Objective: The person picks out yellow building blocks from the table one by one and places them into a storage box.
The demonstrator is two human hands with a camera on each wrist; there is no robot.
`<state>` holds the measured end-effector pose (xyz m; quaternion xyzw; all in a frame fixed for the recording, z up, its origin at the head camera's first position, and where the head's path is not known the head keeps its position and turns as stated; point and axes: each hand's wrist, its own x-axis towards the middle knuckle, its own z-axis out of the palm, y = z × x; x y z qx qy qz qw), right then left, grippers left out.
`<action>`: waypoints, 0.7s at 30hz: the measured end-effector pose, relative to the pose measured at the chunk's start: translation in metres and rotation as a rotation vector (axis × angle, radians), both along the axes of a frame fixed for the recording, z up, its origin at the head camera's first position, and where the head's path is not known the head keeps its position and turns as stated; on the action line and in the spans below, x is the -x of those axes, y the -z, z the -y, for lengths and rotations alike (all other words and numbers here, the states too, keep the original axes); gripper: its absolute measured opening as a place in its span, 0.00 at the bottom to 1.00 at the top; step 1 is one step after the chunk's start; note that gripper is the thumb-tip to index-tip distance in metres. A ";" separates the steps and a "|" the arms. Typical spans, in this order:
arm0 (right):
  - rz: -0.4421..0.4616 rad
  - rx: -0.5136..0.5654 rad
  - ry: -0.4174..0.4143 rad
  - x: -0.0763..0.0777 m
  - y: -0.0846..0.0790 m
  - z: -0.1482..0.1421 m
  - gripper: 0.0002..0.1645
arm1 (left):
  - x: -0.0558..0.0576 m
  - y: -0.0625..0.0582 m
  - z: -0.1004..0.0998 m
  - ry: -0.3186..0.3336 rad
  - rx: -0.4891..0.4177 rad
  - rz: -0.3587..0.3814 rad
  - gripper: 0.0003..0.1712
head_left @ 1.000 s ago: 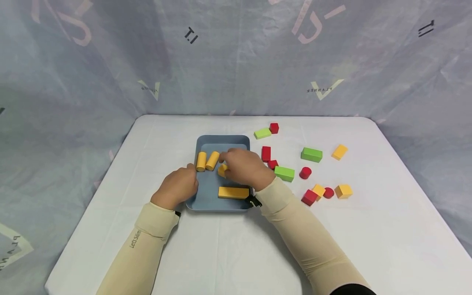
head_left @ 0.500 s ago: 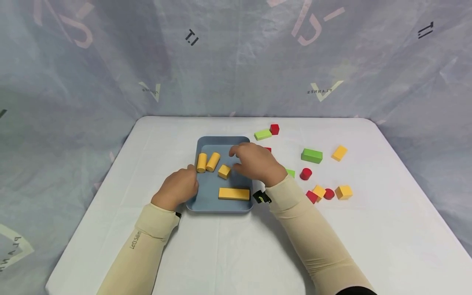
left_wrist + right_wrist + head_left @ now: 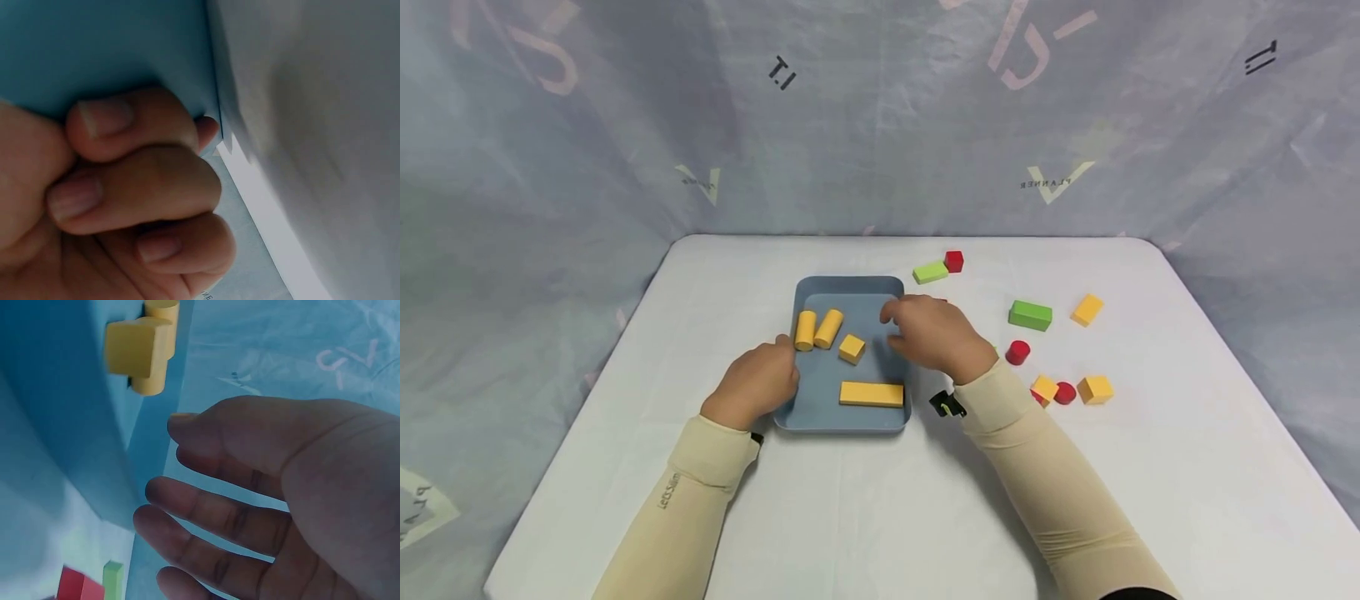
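A blue-grey tray [image 3: 820,417] stands on the white table. My left hand [image 3: 754,383] holds its left rim; in the left wrist view the fingers [image 3: 140,184] are curled against the blue tray wall. My right hand [image 3: 936,333] is over the tray's right rim, its fingers loosely bent and apart, holding nothing. Inside the tray two yellow cylinders [image 3: 805,331] lie side by side at the left. A yellow cube [image 3: 852,349] sits near the middle, and a long yellow block [image 3: 872,395] lies at the near right.
Right of the tray lie a green block [image 3: 1030,316], a red cylinder [image 3: 1018,352], a red disc [image 3: 1064,393] and several yellow blocks, one a cube [image 3: 1095,390]. Behind are a light green block [image 3: 930,272] and a red cube [image 3: 953,262]. The right arm hides some pieces.
My right hand has let go of the yellow cube in the tray and moved right to the tray's right rim. The left hand has stayed at the left rim.
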<state>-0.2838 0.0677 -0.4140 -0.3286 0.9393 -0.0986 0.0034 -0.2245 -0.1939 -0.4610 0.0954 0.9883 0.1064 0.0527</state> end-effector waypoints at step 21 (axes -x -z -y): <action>-0.031 0.029 0.122 0.011 -0.003 -0.047 0.16 | 0.001 0.001 0.000 0.002 0.011 0.005 0.08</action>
